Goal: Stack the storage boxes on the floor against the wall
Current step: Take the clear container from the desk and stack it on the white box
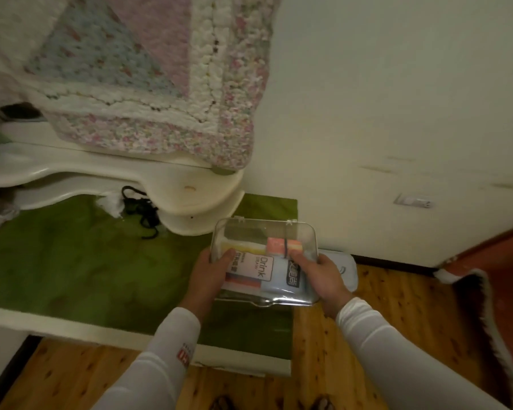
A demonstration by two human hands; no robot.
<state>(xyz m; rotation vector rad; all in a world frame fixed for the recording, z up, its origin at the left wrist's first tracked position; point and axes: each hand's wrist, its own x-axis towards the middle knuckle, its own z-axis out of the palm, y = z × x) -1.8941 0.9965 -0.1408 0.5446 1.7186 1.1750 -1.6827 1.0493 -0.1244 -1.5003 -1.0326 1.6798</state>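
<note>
Both my hands hold a clear plastic storage box (261, 232) with a lid, above the floor near the wall (397, 113). My left hand (209, 275) grips its left side and my right hand (323, 276) grips its right side. Inside the box lie packets, one labelled "Drink Straw", plus yellow, pink and blue items. Under the box, against the wall's base, a second pale box or lid (345, 270) pokes out to the right; most of it is hidden.
A green mat (71, 261) covers the floor to the left, with wooden flooring (397, 321) on the right. A cream bed frame (190, 196) with a floral quilt (148, 99) stands behind. Black cords (142, 208) lie under it. A red rug (501, 291) lies at the right.
</note>
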